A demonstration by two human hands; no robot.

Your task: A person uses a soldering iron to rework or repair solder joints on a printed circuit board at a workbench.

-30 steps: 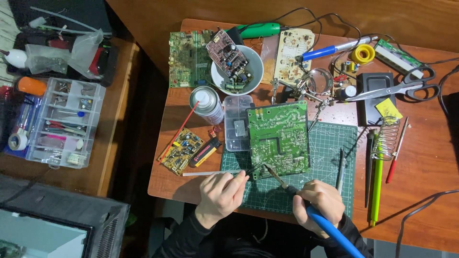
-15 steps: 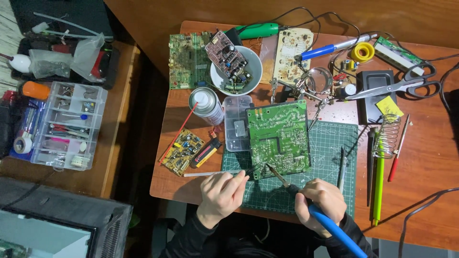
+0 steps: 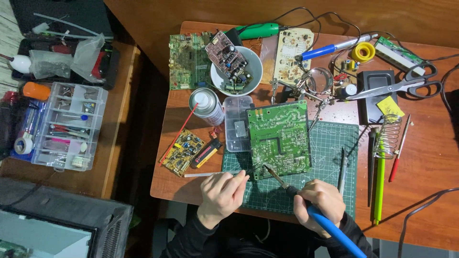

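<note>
Since the earlier frames both hands have held their stations almost unchanged; only the camera's framing has shifted slightly. Left hand rests on the near edge of the green gridded cutting mat, fingers pinched on a thin strand of solder wire aimed at the board's lower left corner; right hand is clenched around the blue-handled soldering iron. Iron long axis runs diagonally, handle toward the person's lower right, tip pointing up-left and meeting the near edge of the large green rectangular circuit board; board lies flat on the mat, long axis roughly away from the person, slightly tilted. Left of the board, touching it, stands a clear plastic compartment box; a white aerosol can lies beyond that. Open mat remains right of the board up to a slim grey tool; the brown wooden table edge runs just below the left hand.
</note>
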